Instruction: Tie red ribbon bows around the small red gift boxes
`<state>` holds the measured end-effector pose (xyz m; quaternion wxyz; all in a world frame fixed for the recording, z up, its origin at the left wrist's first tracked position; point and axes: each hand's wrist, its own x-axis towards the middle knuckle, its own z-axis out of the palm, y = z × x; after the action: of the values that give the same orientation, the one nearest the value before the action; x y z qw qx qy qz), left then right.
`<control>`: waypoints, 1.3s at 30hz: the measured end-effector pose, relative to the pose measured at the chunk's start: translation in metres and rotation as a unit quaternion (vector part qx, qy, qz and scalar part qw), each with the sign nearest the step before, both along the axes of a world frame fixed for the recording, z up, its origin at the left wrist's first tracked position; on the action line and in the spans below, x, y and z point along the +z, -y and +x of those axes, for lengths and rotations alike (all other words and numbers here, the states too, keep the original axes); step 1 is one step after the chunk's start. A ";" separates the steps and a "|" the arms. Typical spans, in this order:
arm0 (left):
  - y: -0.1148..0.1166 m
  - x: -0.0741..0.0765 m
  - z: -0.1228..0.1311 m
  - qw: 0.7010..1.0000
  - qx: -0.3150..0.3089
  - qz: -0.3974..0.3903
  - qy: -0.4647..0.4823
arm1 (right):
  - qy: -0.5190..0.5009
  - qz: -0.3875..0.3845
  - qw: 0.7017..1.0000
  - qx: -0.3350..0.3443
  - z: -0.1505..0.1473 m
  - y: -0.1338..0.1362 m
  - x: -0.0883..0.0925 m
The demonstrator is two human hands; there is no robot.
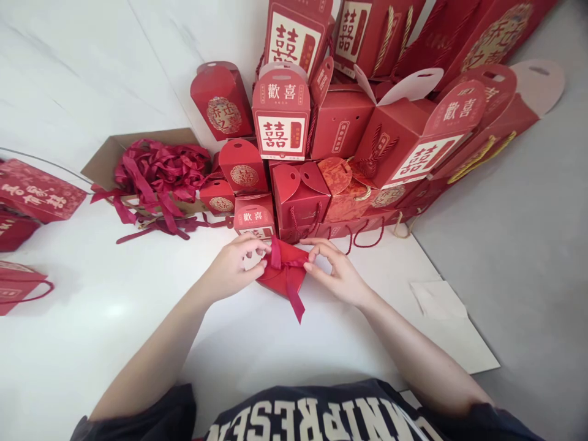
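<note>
A person's two bare hands work at a small, folded red paper box [279,283] that sits at the centre of the frame on a glossy white tabletop [73,355]. A deep-pink satin ribbon [294,297] crosses the box, with a loop standing up on its left side and one tail hanging over its near edge. The right hand [339,272] pinches the ribbon between thumb and forefinger at the box's right side. The left hand [236,267] curves in from the other side, a gap showing between thumb and fingers, its fingertips close against the loop and the box's left edge; whether they grip cannot be told.

Just beyond, from the centre to the upper right, rise stacked red gift boxes [345,119], many printed with white panels or gold emblems, and red bags with gold rope handles [361,37]. Left of the stack, an open brown cardboard carton [105,160] overflows with a tangled heap of deep-pink ribbons [158,171]. A red bag with a dark-red cord handle [21,286] lies at the left edge.
</note>
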<state>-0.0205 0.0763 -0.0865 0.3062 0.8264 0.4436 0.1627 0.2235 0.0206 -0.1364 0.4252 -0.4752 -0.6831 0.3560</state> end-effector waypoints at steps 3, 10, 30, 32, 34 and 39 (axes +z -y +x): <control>0.003 0.009 -0.002 0.994 -0.111 -0.009 0.007 | -0.031 -0.011 0.999 -0.020 0.001 -0.001 -0.001; 0.005 0.025 -0.014 0.977 -0.211 0.027 0.002 | -0.018 0.009 1.000 -0.006 0.000 -0.003 -0.002; -0.001 0.009 -0.015 0.938 -0.214 0.271 -0.038 | -0.028 -0.001 0.999 0.029 -0.004 -0.003 -0.005; -0.001 0.009 -0.014 0.937 -0.205 0.278 -0.052 | -0.026 -0.001 0.999 0.032 -0.004 -0.003 -0.005; 0.000 0.008 -0.014 0.937 -0.204 0.279 -0.057 | -0.024 0.000 0.999 0.036 -0.004 -0.002 -0.004; -0.002 0.007 -0.014 0.936 -0.209 0.278 -0.049 | -0.023 -0.010 0.999 0.048 -0.004 -0.001 -0.003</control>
<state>-0.0345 0.0782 -0.0791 0.0696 0.9595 0.2125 0.1711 0.2192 0.0220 -0.1390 0.4185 -0.4381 -0.6918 0.3930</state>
